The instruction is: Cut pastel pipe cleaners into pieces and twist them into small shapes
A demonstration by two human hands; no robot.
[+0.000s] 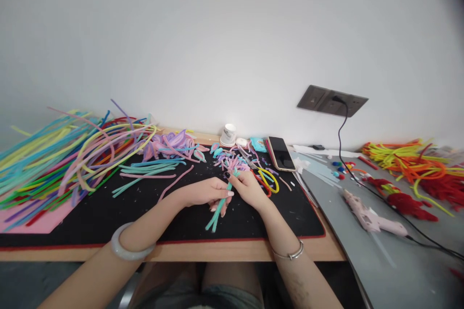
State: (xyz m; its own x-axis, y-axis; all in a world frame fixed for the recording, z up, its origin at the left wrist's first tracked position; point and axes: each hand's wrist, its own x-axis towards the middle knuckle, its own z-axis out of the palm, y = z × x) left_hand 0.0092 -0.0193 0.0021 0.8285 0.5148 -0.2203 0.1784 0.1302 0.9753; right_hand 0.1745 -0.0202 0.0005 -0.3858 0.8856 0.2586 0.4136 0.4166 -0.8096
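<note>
Teal pipe cleaners [217,213] are held between my two hands, their two loose ends pointing down toward the mat's front edge. My left hand [210,192] is closed around their middle, thumb on top. Just above it, my right hand [244,186] pinches the upper end, which pokes out past the fingers. Short cut pieces of pink and purple pipe cleaner [232,161] lie beyond my hands. To the left of my left hand rest several longer teal pipe cleaners [152,168] and a few pink ones.
A black mat [174,229] covers the desk. Heaped pipe cleaners [83,149] fill the left side. At the back stand a paper cup [228,134] and a phone [281,153]. A glue gun [375,216] with its cord lies on the grey table at right, near red fuzzy pieces [400,199].
</note>
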